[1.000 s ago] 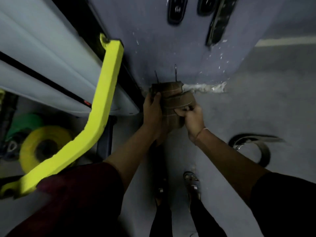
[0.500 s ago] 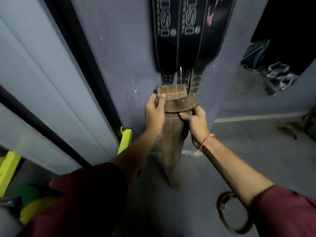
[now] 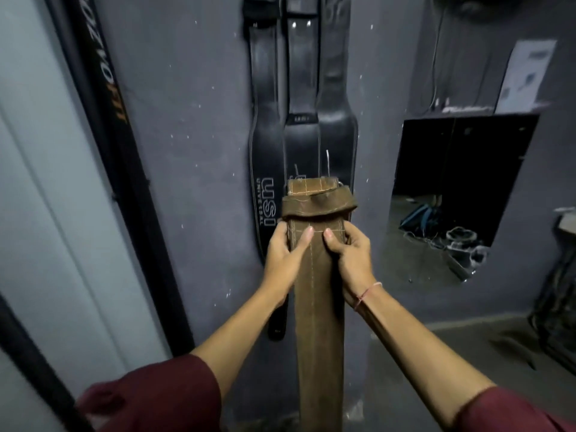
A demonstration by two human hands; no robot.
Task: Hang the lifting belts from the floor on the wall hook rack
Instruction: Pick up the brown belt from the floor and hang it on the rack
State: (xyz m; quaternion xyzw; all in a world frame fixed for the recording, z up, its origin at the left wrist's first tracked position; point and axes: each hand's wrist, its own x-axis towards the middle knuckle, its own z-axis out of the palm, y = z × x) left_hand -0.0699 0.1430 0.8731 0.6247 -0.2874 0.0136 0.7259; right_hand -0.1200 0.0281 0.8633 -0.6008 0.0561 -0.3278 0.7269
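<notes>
While the brown lifting belt point(image 3: 318, 307) is being held upright in front of the three black belts point(image 3: 268, 135), its upper end is being gripped from both sides in the head view. The left hand point(image 3: 282, 254) is being kept curled round the belt's left edge, with the thumb pressed on the front face. The right hand point(image 3: 352, 257) is being kept curled round the right edge in the same manner.

The black belts are being seen hanging flat and side by side against the grey wall point(image 3: 187, 120). Their lower halves are being overlapped by the brown belt's folded top, which is being girdled by a brown loop point(image 3: 318, 204). Whether the brown belt is touching them cannot be told. Two thin metal prongs point(image 3: 328, 162) are being shown standing up from behind that top, across the black belts' faces. The brown belt's long tail is being let hang straight down, past the black belts' lower tips, to the bottom edge of the frame.

A pink thread point(image 3: 367, 293) is being worn on the right wrist. Right of the black belts a dark rectangular panel point(image 3: 461, 182) is being shown in the wall; left of them, a black post point(image 3: 106, 88) with orange lettering.
</notes>
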